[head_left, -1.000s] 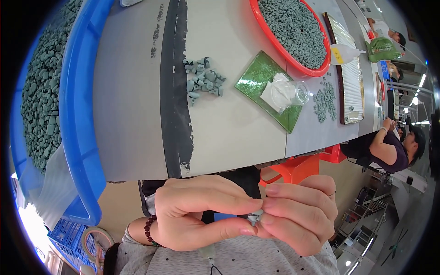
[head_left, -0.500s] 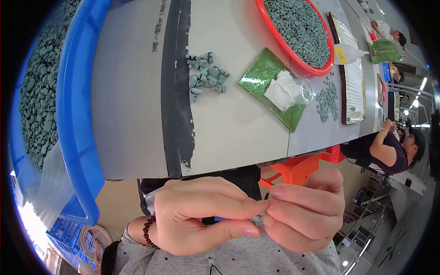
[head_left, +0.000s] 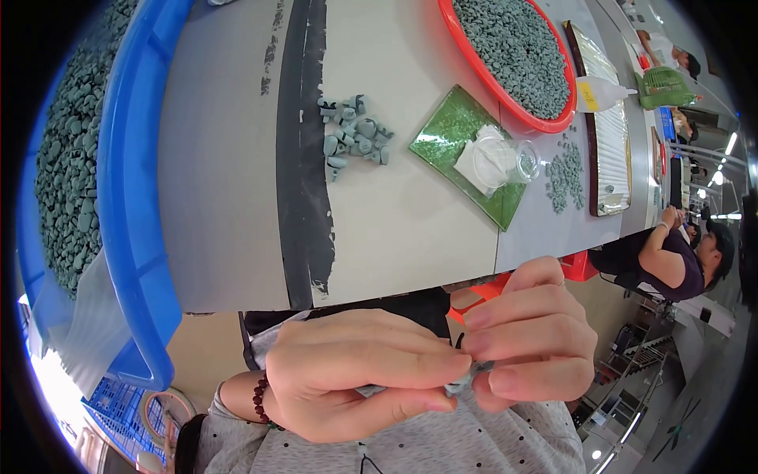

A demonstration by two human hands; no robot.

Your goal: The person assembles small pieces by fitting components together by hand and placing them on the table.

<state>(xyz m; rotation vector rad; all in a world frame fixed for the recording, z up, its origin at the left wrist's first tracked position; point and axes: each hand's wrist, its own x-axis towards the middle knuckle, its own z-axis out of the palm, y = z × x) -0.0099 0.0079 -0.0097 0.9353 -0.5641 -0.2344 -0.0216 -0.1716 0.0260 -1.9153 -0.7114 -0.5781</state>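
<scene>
Close to my body, in front of the table edge, my left hand (head_left: 359,375) pinches a small grey-green plastic piece (head_left: 460,385) between thumb and forefinger. My right hand (head_left: 541,344) meets it there, its thumb and fingertips closed on the same piece from the other side. Fingers hide most of the piece, so its exact shape cannot be told. A small dark part shows just above the pinch. On the table ahead lies a loose pile of similar grey-green pieces (head_left: 359,136), some with black parts.
A blue tub (head_left: 134,237) full of grey-green pieces stands left. A red basin (head_left: 564,118) of small pieces sits far right, near a green tile (head_left: 438,118) holding white tissue and a clear cup (head_left: 527,162). Beyond are scattered bits (head_left: 564,174), a squeeze bottle (head_left: 602,93) and a seated person (head_left: 671,261).
My right hand's fingers have spread and shifted, uncovering more of the small piece. My left fingertips have moved slightly right, still pinching it.
</scene>
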